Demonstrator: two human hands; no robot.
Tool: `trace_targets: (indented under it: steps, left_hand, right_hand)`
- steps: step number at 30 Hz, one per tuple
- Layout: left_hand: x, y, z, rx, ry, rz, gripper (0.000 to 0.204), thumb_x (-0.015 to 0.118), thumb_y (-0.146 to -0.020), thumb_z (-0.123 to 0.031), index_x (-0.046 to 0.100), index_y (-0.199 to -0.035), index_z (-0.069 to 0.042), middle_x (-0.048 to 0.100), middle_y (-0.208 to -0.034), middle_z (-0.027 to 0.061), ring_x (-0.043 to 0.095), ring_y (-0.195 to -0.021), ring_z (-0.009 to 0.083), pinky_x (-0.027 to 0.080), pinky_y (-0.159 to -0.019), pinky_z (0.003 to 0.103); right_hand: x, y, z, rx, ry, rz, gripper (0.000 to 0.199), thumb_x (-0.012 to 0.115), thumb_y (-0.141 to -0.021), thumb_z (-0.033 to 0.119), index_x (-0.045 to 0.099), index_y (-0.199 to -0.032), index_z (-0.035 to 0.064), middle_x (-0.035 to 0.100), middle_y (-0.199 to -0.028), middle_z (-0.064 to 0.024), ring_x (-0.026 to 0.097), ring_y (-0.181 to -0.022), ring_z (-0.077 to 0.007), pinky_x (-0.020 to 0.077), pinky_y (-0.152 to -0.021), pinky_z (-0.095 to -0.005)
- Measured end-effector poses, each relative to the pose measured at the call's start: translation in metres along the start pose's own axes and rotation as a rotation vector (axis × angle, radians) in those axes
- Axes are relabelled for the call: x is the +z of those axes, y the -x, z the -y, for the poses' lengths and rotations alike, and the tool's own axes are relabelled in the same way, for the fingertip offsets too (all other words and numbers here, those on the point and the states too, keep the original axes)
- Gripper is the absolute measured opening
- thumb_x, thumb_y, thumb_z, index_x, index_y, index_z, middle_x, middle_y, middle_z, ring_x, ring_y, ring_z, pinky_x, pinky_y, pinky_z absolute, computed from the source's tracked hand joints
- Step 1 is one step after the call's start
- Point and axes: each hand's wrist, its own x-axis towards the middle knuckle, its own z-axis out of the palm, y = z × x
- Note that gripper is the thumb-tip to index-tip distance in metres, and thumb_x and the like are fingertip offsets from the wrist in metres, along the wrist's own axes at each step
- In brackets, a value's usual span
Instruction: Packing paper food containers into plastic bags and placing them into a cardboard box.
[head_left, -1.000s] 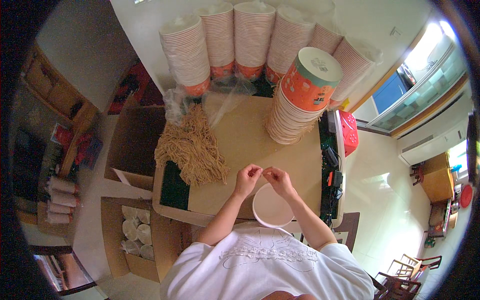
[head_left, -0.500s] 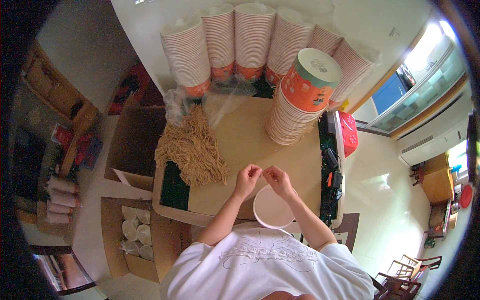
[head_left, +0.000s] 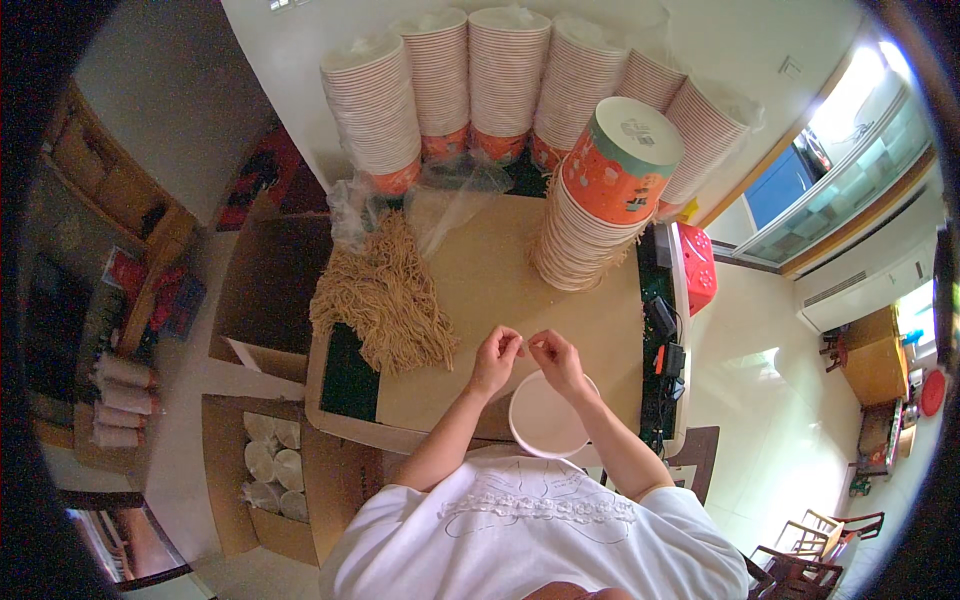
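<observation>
Head view: I am pinching something small, too fine to identify, between my left hand [head_left: 495,357] and right hand [head_left: 556,362], fingertips together, above the white bowl [head_left: 547,416]. Judged next: lowering it accurately into the bowl.

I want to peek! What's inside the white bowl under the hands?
The white bowl looks empty: only its pale inside shows. Both hands, left and right, hover over its far rim, hiding that edge.
</observation>
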Motion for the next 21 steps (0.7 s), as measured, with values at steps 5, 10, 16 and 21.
trace_targets:
  steps: [5,10,16,21]
  left_hand:
    - [-0.001,-0.002,0.002,-0.005,-0.010,0.052,0.007,0.051,-0.084,-0.010,0.052,-0.081,-0.004,0.054,-0.067,-0.0007,0.052,-0.060,0.0061,0.042,-0.053,0.021]
    - [-0.001,-0.002,0.004,-0.011,-0.021,0.046,0.006,0.052,-0.084,-0.009,0.053,-0.080,-0.004,0.054,-0.067,-0.0010,0.051,-0.060,0.0056,0.042,-0.053,0.020]
    - [-0.001,-0.002,0.003,-0.008,-0.042,0.057,0.006,0.053,-0.083,-0.009,0.052,-0.080,-0.004,0.054,-0.065,-0.0013,0.051,-0.060,0.0059,0.042,-0.054,0.021]
    - [-0.001,-0.002,0.003,-0.005,-0.049,0.060,0.005,0.052,-0.083,-0.008,0.052,-0.080,-0.004,0.054,-0.066,-0.0011,0.051,-0.060,0.0063,0.042,-0.054,0.021]
  right_hand:
    - [0.002,-0.002,-0.008,-0.027,-0.012,-0.039,0.005,0.056,-0.079,0.007,0.057,-0.082,0.0045,0.043,-0.058,0.0033,0.037,-0.054,-0.0048,0.0329,-0.047,-0.0211]
    - [0.002,-0.001,-0.001,-0.083,0.013,-0.064,0.005,0.058,-0.078,0.007,0.058,-0.082,0.0054,0.037,-0.053,0.0046,0.034,-0.051,-0.0044,0.0301,-0.045,-0.0214]
    - [0.001,0.000,0.000,0.015,0.065,-0.048,0.007,0.056,-0.080,0.009,0.058,-0.082,0.0033,0.055,-0.063,-0.0052,0.046,-0.060,-0.0068,0.0409,-0.053,-0.0235]
    - [0.002,-0.002,-0.003,0.018,0.096,-0.072,0.008,0.057,-0.079,0.011,0.057,-0.079,0.0032,0.053,-0.061,-0.0047,0.044,-0.057,-0.0073,0.0398,-0.051,-0.0238]
